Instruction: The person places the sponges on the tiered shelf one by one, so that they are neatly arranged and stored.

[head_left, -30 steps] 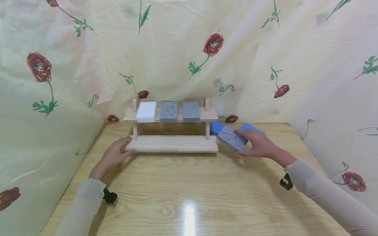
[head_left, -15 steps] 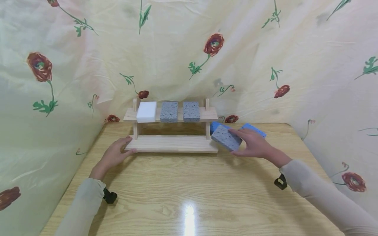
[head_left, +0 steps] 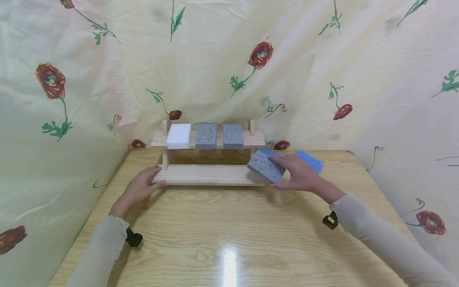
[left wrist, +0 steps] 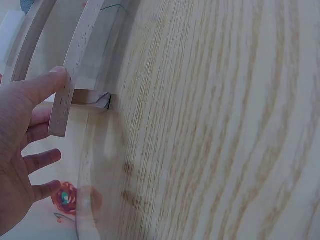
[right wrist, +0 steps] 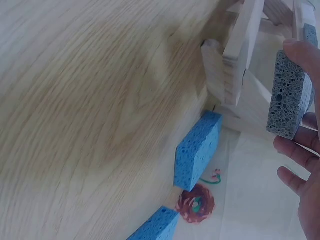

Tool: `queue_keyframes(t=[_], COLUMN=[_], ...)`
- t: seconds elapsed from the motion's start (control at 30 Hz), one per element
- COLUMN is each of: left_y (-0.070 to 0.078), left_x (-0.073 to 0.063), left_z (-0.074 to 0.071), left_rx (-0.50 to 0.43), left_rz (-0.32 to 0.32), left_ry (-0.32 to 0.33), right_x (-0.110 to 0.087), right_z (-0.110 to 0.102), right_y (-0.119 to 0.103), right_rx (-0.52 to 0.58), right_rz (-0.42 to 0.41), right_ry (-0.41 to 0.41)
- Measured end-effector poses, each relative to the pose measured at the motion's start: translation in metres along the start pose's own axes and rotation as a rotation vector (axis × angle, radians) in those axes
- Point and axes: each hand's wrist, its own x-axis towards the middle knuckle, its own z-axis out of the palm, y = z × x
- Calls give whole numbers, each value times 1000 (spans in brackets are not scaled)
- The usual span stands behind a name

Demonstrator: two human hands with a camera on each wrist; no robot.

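Note:
A two-tier wooden shelf stands at the back of the table. My left hand grips the left end of its lower board, the thumb on the front edge; in the left wrist view the thumb and fingers pinch the board. My right hand holds a grey speckled sponge by its right side, tilted, overlapping the lower board's right end. The right wrist view shows this grey sponge between thumb and fingers. On the upper board lie a white sponge and two grey sponges.
Two blue sponges lie on the table to the right of the shelf: one blue sponge close by the shelf, partly hidden in the head view, the other blue sponge beyond my right hand. A flowered cloth hangs behind the table.
My right hand has moved left with the grey sponge, from over the blue sponge to the lower board's right end. The left hand has stayed on the shelf.

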Motion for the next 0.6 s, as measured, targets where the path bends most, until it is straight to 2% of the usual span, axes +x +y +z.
queue_keyframes(t=[0.23, 0.6], left_y=[0, -3], left_x=[0, 1], left_z=[0, 1], left_rx=[2, 14], left_rz=[-6, 7], left_ry=[0, -1], right_x=[9, 20], right_z=[3, 8], right_y=[-7, -18], right_rx=[30, 56], right_rz=[8, -25], right_ry=[-10, 2])
